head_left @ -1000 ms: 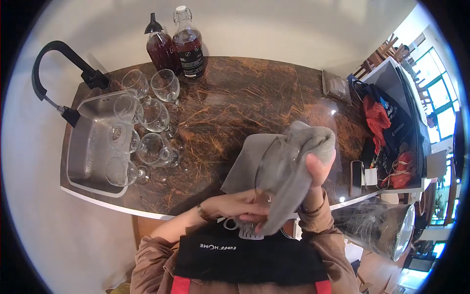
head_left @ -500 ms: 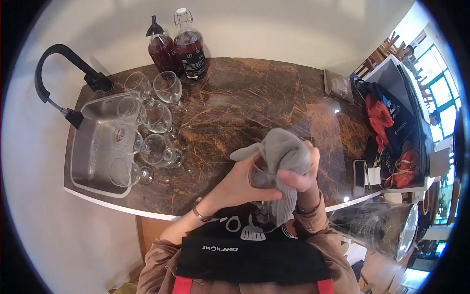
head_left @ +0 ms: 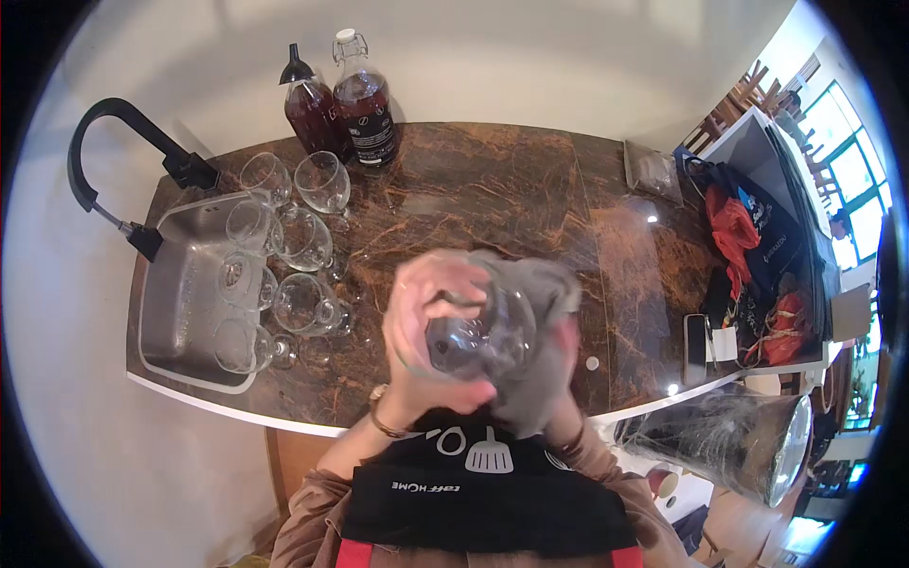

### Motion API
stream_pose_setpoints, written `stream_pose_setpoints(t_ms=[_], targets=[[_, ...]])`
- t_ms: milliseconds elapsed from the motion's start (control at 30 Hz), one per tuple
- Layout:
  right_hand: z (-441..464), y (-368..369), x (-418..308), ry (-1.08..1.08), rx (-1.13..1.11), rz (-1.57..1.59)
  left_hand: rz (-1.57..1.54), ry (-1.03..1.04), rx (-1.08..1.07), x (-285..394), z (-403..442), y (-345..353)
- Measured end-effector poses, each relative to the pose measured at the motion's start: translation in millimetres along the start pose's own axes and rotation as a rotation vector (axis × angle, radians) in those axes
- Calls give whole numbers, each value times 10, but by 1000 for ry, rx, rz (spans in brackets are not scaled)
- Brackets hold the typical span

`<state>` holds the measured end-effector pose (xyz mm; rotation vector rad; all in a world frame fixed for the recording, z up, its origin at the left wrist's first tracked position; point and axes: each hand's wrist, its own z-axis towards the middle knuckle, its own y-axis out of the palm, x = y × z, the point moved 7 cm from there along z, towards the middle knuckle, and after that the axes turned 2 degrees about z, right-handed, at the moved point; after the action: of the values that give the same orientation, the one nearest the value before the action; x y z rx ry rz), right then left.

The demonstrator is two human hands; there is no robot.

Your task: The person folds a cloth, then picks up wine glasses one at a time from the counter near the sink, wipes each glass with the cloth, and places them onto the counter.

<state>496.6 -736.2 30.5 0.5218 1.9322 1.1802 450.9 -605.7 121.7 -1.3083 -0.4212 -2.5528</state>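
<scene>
Over the counter's front part, my left hand [head_left: 417,327] is wrapped round a clear stemmed glass [head_left: 464,348], its bowl turned up toward me. A grey cloth [head_left: 530,398] presses against the glass's right side. Behind and partly beneath that cloth, my right hand [head_left: 565,346] grips it; motion smears its fingers and most of them are hidden. The glass's foot cannot be made out. To the left, several stemmed glasses [head_left: 305,239] stand or lie in two rows, one row along the sink's edge.
A steel sink [head_left: 175,364] with a black tap [head_left: 142,118] lies left. Two bottles of dark red liquid, one with a swing top [head_left: 367,114] and one with a black spout [head_left: 301,104], stand against the wall. At right are a phone [head_left: 695,348] and an open box [head_left: 795,204] of bags.
Both hands have moved left and a little away from my body with the glass and cloth. The glass has tipped so its bowl opening faces me, and the cloth has shifted beside it.
</scene>
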Motion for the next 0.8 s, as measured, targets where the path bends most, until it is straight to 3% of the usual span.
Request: stream_pose_setpoints(t_ms=[33,100,167,200,367,433,467,500,567,600,667,700,767,800], targets=[[-70,52,110,54,71,-85,338,160,-91,176,-18,52],[-24,71,150,109,86,-38,236,67,-29,161,-68,110],[31,-105,349,333,104,78,290,153,-32,201,-79,158],[62,-192,285,198,157,-114,341,240,-33,246,-98,188],[117,-458,408,109,-59,-134,621,393,-109,183,-207,449],[-10,-179,172,-165,-131,-466,625,472,-111,147,-214,508],[125,-372,309,287,180,120,614,474,-120,120,-190,526],[187,-523,264,286,179,119,613,476,-120,99,-173,519],[399,-637,-11,-211,-136,-1080,586,385,-187,-4,-112,504],[379,-576,-7,-214,-131,-1078,583,386,-192,-10,-70,493],[180,-337,-252,-683,164,-1484,501,350,-190,-20,60,458],[166,-428,-245,-686,173,-1482,497,351,-197,-14,144,453],[209,-1138,-106,-358,374,-689,520,176,-112,-125,404,357],[222,-1374,-30,-313,491,-570,452,114,-68,-269,532,292]])
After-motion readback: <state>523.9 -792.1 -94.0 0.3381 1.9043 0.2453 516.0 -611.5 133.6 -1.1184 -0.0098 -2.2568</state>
